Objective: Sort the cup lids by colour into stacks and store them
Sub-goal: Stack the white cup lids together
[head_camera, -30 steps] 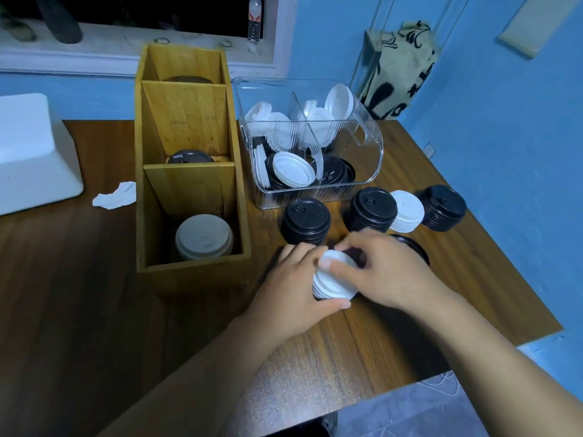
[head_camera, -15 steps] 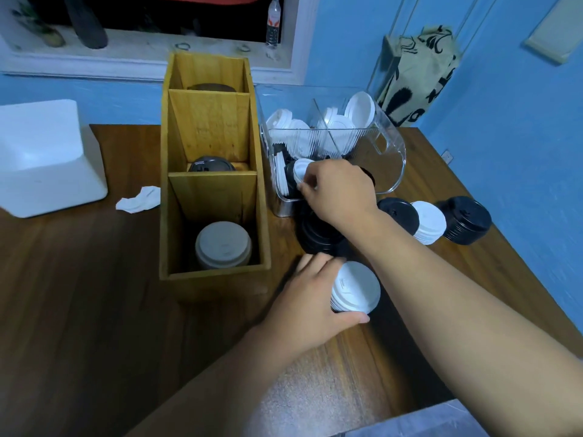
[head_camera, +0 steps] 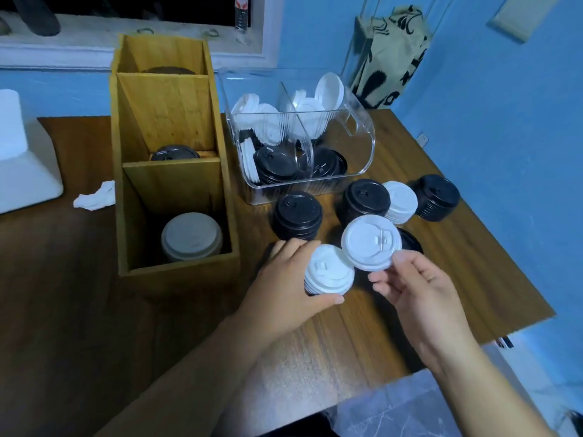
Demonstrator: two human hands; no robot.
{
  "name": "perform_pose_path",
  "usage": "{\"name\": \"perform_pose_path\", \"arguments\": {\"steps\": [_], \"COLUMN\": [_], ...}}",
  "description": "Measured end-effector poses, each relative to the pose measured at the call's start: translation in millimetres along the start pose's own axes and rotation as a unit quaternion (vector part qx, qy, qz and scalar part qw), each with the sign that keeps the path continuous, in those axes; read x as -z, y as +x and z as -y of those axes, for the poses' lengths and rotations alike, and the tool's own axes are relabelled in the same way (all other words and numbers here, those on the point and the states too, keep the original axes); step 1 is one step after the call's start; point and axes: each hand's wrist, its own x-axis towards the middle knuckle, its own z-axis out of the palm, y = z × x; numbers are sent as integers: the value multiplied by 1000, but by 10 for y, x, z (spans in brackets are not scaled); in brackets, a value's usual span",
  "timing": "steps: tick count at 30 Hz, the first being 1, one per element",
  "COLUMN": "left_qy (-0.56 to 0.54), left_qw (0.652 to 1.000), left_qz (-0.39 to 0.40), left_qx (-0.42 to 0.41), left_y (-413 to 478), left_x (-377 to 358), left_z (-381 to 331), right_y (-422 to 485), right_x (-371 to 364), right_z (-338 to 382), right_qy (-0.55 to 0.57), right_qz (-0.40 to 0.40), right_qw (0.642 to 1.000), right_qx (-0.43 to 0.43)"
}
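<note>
My left hand (head_camera: 280, 288) grips a short stack of white lids (head_camera: 328, 270) standing on the wooden table (head_camera: 473, 279). My right hand (head_camera: 416, 288) pinches a single white lid (head_camera: 370, 241) by its edge, held just above and right of that stack. Three black lid stacks (head_camera: 297, 215) (head_camera: 366, 198) (head_camera: 437, 197) and another white stack (head_camera: 400, 201) stand behind. A clear plastic bin (head_camera: 362, 134) holds several loose white and black lids.
A tall wooden organiser (head_camera: 176, 269) with three compartments stands left of the stacks; its front one holds a stack of white lids (head_camera: 191, 236), the middle one dark lids (head_camera: 174, 152). A crumpled tissue (head_camera: 94, 198) and a white box (head_camera: 22, 171) lie at the left. Table edge runs close on the right.
My right hand reached into the clear bin, took a white lid and brought it back beside the white stack. My left hand stayed on that stack.
</note>
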Motion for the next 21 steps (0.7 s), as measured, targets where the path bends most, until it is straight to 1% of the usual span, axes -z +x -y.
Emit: {"name": "perform_pose_path", "arguments": {"steps": [2,4,5,7,9,12,13,14,15,17,18,19,21], "left_qy": [6,12,14,14,15,23,21,19,20,21,22,24,28], "left_qw": [1000,1000,1000,1000,1000,999,999,1000,1000,1000,1000,1000,999], "left_qz": [-2,-3,-2,2,7,8,7,6,4,1,-1,-2,-2], "left_qx": [7,14,16,19,22,25,23,21,19,16,15,15,15], "left_y": [-2,-4,-1,-1,1,1,0,-1,-1,-7,-8,-7,-4], "left_x": [-8,-13,-13,-14,-15,-23,-24,-24,-22,-23,-24,-26,-31], "left_z": [-17,-27,-37,-50,-58,-57,-55,-56,-55,-54,-52,-52,-55], "right_y": [-87,-186,-243,-373,-501,-648,-668,-662,-628,-502,-406,-305,-129], "right_x": [129,234,281,361,426,504,542,592,648,755,793,818,784], "right_z": [-77,-150,-188,-255,-300,-299,-295,-288,-271,-228,-205,-178,-143], "right_qy": [35,43,30,-34,-110,-208,-258,-313,-363,-444,-479,-507,-543], "right_qz": [-22,-40,-52,-63,-39,55,91,113,118,124,142,171,227], "right_qw": [999,997,996,996,992,976,962,943,919,857,822,795,768], "right_qx": [-30,-55,-61,-59,-49,-45,-21,29,97,229,273,285,254]}}
